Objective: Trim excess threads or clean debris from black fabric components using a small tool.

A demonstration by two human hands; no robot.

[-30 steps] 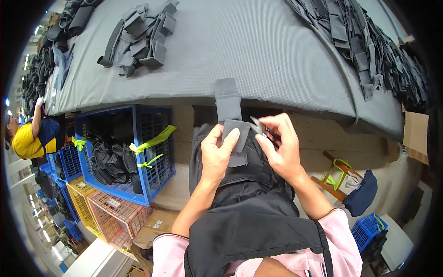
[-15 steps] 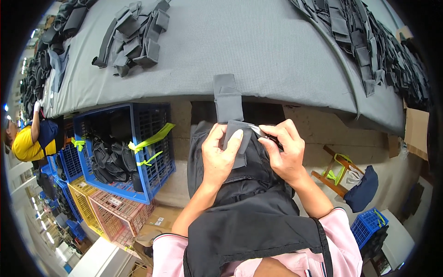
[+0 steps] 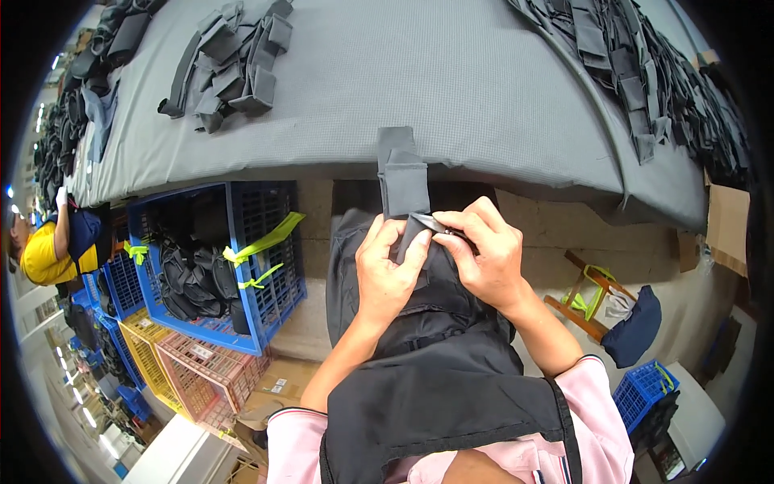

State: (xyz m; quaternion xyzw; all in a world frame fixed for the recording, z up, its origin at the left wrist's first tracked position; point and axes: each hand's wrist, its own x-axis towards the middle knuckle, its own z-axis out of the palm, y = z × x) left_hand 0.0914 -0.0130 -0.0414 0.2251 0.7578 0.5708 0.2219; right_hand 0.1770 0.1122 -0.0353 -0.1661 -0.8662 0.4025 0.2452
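Note:
A dark grey fabric strip with flat folded sections (image 3: 405, 185) hangs from the table edge down toward my lap. My left hand (image 3: 384, 266) is closed, pinching the strip's lower end between thumb and fingers. Close beside it, my right hand (image 3: 486, 250) is closed around a small tool with a silvery pointed blade (image 3: 427, 221). The blade meets the fabric at the left fingertips. Most of the tool is hidden in the right fingers, so its exact kind does not show.
Grey cloth covers the table (image 3: 347, 97) ahead. Fabric strips (image 3: 230, 68) lie at its left, with a larger heap (image 3: 629, 73) at right. A blue crate (image 3: 254, 282) with black pieces stands left. A wooden stool (image 3: 580, 315) stands right. Another person (image 3: 60, 250) is far left.
The blade has come in against the fabric, and the right hand has shifted slightly up and left. The lower end of the strip is now bunched in the left fingers.

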